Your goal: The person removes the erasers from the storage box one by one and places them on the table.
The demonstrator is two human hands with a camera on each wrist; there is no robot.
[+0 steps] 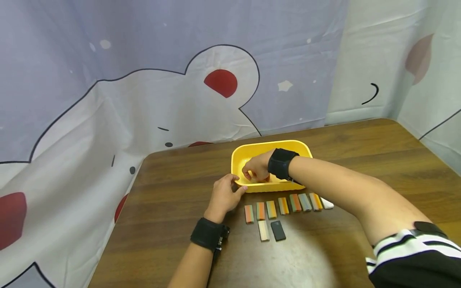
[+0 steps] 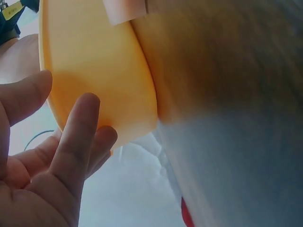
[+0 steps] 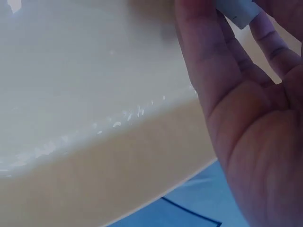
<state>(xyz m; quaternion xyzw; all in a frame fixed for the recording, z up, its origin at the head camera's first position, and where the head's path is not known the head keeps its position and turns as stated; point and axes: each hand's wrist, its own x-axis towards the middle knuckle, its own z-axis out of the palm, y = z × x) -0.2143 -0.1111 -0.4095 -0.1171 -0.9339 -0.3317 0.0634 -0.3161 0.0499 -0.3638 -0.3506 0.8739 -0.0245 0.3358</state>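
A yellow plastic basin point(image 1: 239, 158) stands on the wooden table. My left hand point(image 1: 224, 196) holds its near left corner, the index finger bent over the rim and the thumb against the front wall. In the left wrist view, more fingers point(image 2: 78, 137) lie along the outer wall. My right hand point(image 1: 257, 166) reaches down inside the basin. In the right wrist view it pinches a small pale block point(image 3: 239, 12), mostly hidden by the fingers. In front of the basin runs a row of small striped blocks point(image 1: 283, 206), with a white block point(image 1: 327, 204) at the right end.
Below the row lie a cream block point(image 1: 263, 231) and a dark grey block point(image 1: 278, 231), side by side. A printed cloth point(image 1: 144, 108) hangs behind the table point(image 1: 173, 192). My right forearm passes over the table beside the row's right end.
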